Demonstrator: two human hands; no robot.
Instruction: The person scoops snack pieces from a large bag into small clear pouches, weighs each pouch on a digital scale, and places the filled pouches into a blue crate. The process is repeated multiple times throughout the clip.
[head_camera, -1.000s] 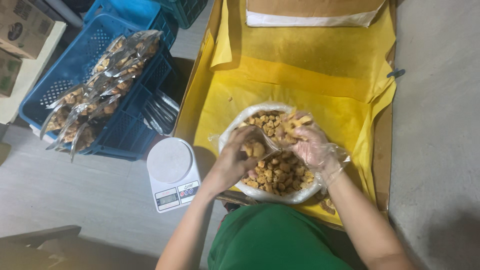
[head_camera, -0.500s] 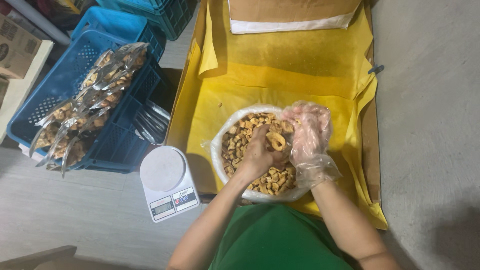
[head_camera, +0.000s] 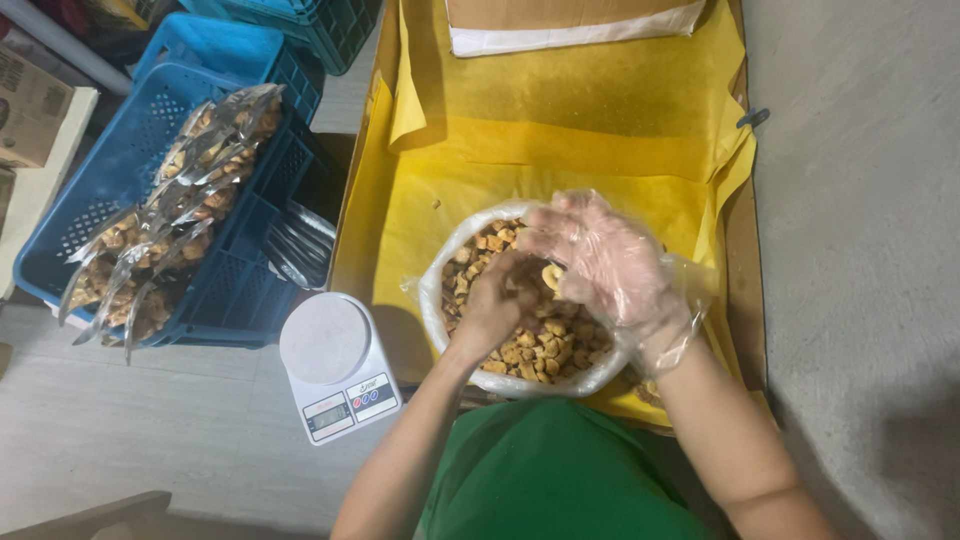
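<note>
Snack pieces (head_camera: 530, 345), golden-brown chunks, fill a bag-lined round bowl (head_camera: 432, 300) right in front of us, sitting on yellow paper (head_camera: 560, 120) that lines a shallow cardboard tray (head_camera: 745, 260). Both our hands are down in that bowl. Our left hand (head_camera: 495, 300) is bare, its fingers curled in on a clump of the pieces near the middle of the pile. Our right hand (head_camera: 600, 262) wears a loose clear plastic glove and sits just beside the left, touching it; its fingers are bent loosely over the pile with a curled pale piece (head_camera: 550, 277) at the fingertips, though we can't tell if they're actually pinching it.

Left of the tray, on the floor near us, is a small white kitchen scale (head_camera: 335, 365) with a round platform. Farther left is a blue plastic crate (head_camera: 150, 150) with a row of clear packets (head_camera: 175, 220) already filled with the same kind of snack, leaning across it. At the far end of the tray there's a cardboard box (head_camera: 570, 20).
</note>
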